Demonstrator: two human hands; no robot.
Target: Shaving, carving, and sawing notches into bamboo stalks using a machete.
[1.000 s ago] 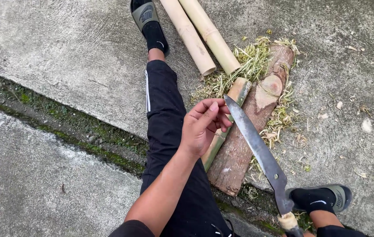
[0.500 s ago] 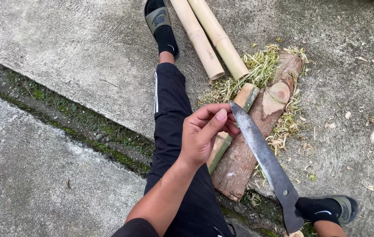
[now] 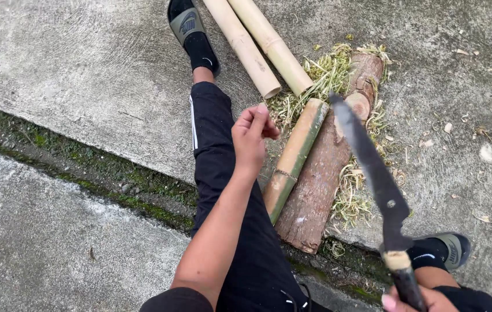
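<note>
Head view: right hand [image 3: 425, 300] gripped long dark machete [image 3: 373, 173]; left hand [image 3: 253, 134] loosely curled, empty (green bamboo section [image 3: 295, 156] unsplit, shavings [image 3: 330, 72] made).

Right hand [image 3: 416, 300] grips long blade [image 3: 373, 167]; left hand [image 3: 252, 136] hovers empty beside bamboo piece [image 3: 295, 156] leaning on log [image 3: 327, 173].

Black trousers [image 3: 240, 242] (white side stripe), olive-strapped slides [image 3: 183, 22], black socks [image 3: 200, 46].
</note>
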